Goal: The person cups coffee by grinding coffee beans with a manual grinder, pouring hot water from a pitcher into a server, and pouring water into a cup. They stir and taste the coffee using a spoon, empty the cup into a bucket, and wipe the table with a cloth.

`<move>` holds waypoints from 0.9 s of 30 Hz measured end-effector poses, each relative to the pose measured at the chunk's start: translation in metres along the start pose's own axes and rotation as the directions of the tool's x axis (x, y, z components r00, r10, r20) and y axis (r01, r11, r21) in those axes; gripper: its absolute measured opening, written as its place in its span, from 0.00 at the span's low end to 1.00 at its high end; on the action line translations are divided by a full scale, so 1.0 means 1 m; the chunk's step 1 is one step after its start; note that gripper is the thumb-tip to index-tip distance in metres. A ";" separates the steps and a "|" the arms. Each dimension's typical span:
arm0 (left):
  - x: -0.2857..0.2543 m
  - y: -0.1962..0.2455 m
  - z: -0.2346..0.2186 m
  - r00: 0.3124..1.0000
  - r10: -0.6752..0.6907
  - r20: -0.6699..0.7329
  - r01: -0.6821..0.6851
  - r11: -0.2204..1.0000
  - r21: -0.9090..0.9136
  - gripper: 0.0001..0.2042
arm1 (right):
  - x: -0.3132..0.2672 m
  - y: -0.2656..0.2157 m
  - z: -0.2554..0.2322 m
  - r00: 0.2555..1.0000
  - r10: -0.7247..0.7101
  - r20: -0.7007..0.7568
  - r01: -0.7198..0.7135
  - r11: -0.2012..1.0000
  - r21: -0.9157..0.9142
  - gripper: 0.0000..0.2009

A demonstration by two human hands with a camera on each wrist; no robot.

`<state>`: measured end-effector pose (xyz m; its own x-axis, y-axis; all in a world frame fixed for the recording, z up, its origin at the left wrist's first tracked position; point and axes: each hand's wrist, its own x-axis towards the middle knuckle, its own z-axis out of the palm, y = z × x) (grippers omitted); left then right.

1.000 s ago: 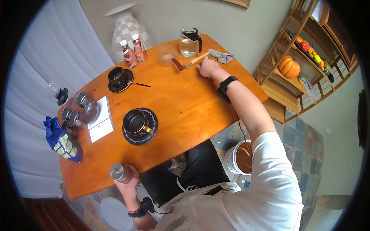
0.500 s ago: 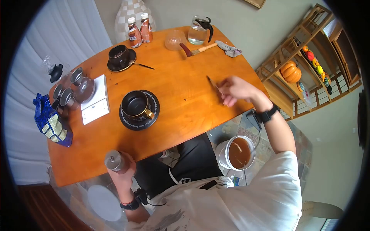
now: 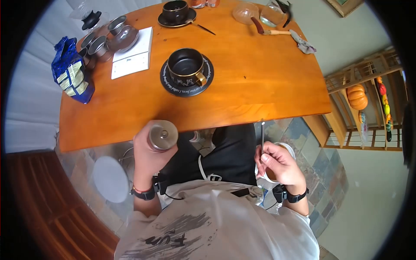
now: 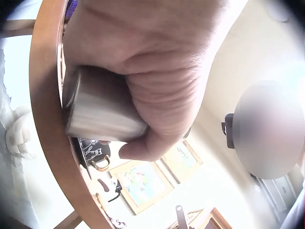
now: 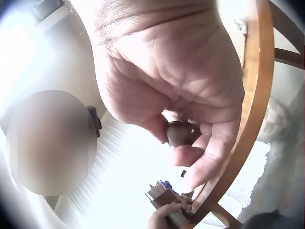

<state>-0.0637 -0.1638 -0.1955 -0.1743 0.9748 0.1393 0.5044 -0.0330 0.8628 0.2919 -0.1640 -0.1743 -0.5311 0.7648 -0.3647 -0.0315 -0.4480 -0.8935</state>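
My left hand point(image 3: 147, 154) grips a metal hand coffee grinder point(image 3: 163, 135), a grey cylinder with a small shaft on its top, at the table's front edge. In the left wrist view the thumb and palm wrap the grinder point(image 4: 107, 107). My right hand point(image 3: 284, 167) pinches a grinder crank handle point(image 3: 262, 141), its thin dark bar pointing up toward the table edge. A round brown knob point(image 5: 180, 133) shows between the right thumb and fingers in the right wrist view. The two hands are apart, over the lap. Beyond them sits a black cup point(image 3: 186, 67) on a black saucer point(image 3: 167, 82).
At the left stand a blue bag point(image 3: 73, 71), several metal cups point(image 3: 100, 47) and a glass server point(image 3: 125, 38) by a white flat board point(image 3: 132, 63). A brush point(image 3: 277, 32), cloth point(image 3: 303, 44) and water jug point(image 3: 273, 15) lie far right. A bucket point(image 3: 289, 149) stands below my right hand.
My right hand has come back from beside the brush to the table's front edge, bringing the crank handle. The left hand still holds the grinder; the head view has tilted down.
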 end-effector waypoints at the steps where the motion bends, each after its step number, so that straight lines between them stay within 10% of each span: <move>1: -0.001 0.005 0.002 0.998 0.047 0.029 -0.047 0.999 -0.003 0.20 | -0.001 -0.002 0.007 0.998 -0.060 0.006 0.060 0.994 -0.096 0.08; 9: -0.010 0.027 0.014 0.986 0.161 0.033 -0.162 0.985 0.052 0.21 | 0.026 -0.027 0.060 0.882 -0.434 0.186 0.453 0.668 -0.591 0.08; 27: -0.028 0.053 0.041 0.957 0.261 0.128 -0.277 0.951 0.136 0.24 | 0.004 -0.017 0.030 0.889 -0.423 0.174 0.388 0.496 -0.777 0.13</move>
<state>0.0025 -0.1839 -0.1734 0.0727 0.9523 0.2964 0.6428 -0.2719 0.7161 0.2651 -0.1666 -0.1527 -0.6065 0.7888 0.0996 0.4358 0.4347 -0.7881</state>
